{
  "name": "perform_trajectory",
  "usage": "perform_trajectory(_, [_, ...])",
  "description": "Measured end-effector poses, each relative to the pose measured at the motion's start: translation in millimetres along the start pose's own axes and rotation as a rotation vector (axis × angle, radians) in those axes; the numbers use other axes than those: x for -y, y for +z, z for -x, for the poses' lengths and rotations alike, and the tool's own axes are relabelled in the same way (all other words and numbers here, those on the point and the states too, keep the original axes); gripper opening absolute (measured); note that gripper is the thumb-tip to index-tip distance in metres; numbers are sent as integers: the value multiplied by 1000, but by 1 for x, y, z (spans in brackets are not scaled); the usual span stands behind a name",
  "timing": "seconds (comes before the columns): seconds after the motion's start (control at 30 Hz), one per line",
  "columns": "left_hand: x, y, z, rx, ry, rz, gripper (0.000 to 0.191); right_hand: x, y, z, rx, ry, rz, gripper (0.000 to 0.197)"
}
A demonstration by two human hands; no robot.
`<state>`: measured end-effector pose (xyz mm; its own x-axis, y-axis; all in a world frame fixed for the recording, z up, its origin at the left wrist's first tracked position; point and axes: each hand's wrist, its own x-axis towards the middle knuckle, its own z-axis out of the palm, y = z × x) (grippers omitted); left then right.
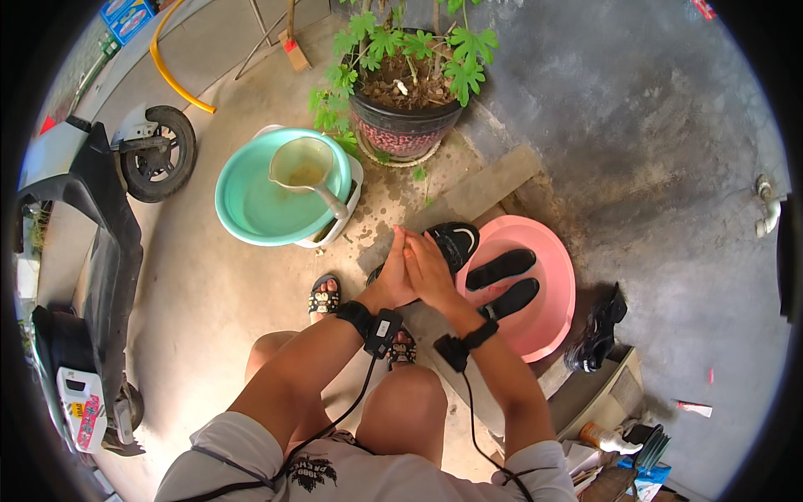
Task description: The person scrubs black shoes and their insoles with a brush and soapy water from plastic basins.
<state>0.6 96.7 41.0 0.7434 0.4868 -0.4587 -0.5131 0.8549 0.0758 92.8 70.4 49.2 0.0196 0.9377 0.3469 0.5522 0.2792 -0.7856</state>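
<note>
My left hand (393, 276) and my right hand (430, 268) are pressed together, palm to palm, with the fingers pointing away from me. Whether anything lies between the palms is hidden. Just beyond and under them is a black shoe (457, 243) with a white curved mark, resting on a grey slab (480, 185); my hands cover part of it. To the right stands a pink basin (552, 320) with two black insoles (502, 270) inside. Another black shoe (599, 336) is to the right of this basin, against the wall.
Ahead on the left, a teal basin (241, 213) holds a plastic dipper (304, 162). A potted plant (404, 122) stands beyond. A scooter (103, 251) is parked at left. At lower right are a box (605, 401), a bottle (605, 437) and a plunger (652, 448).
</note>
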Motion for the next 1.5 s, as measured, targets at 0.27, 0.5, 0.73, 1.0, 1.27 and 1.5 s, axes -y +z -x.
perform_trajectory(0.27, [6,21,3,6,-31,-76,94,-104,-55,-29,107,-108,593,14])
perform_trajectory(0.5, [1,-4,1,-51,-13,-104,91,-2,-14,-5,166,11,-52,22])
perform_trajectory(0.73, [0,39,25,-174,58,-289,85,15,-40,-6,143,144,-388,25])
perform_trajectory(1.0, [-21,26,34,-254,53,-719,59,-10,-99,-26,-336,466,-1293,34])
perform_trajectory(1.27, [-8,-43,30,-78,186,-407,41,-9,-28,-25,181,-267,352,24])
perform_trajectory(1.5, [-19,-62,27,9,0,-125,36,19,24,-58,326,-132,106,23])
